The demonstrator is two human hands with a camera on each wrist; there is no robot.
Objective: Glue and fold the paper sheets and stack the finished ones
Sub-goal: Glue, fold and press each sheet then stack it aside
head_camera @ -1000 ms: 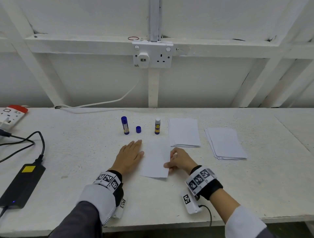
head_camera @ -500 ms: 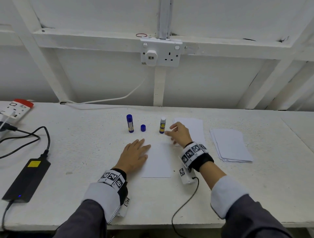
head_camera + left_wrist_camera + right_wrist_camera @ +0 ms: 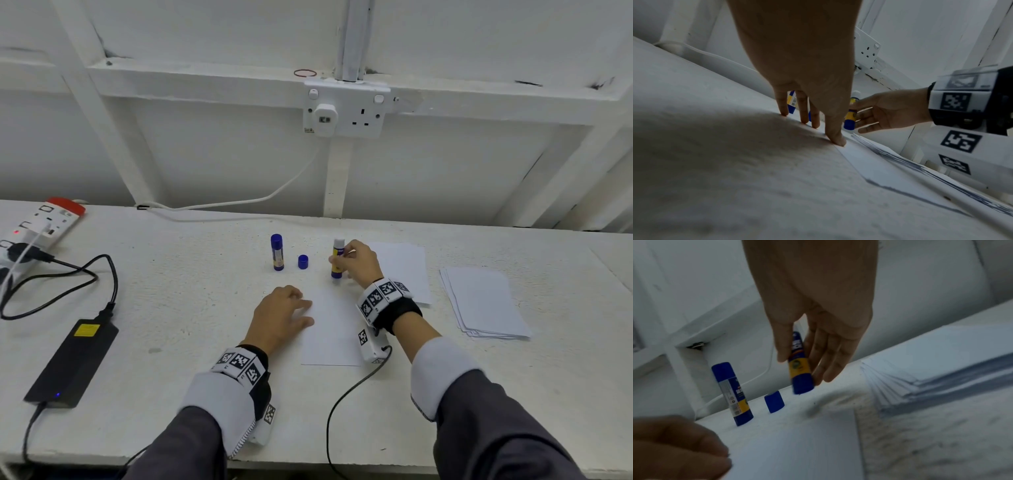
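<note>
A single white sheet point(image 3: 334, 335) lies on the table in front of me. My left hand point(image 3: 305, 310) rests flat on its left edge, fingers spread, fingertips point(image 3: 835, 139) pressing down. My right hand point(image 3: 342, 257) has reached to the back and grips the uncapped glue stick point(image 3: 337, 265) between thumb and fingers; in the right wrist view the glue stick point(image 3: 800, 369) leans slightly and looks blurred. Its loose blue cap point(image 3: 303, 261) stands to the left, and a capped glue stick point(image 3: 276, 251) stands further left.
A stack of white sheets point(image 3: 409, 274) lies behind my right wrist, and a second stack point(image 3: 484, 305) lies further right. A black power brick point(image 3: 73, 359) with cables and a power strip point(image 3: 44, 219) sit at the left. A wall socket point(image 3: 346, 109) is above the table.
My right hand left the sheet's right edge, moved to the back and closed round the uncapped glue stick. The left hand stayed on the sheet, and the head view moved nearer.
</note>
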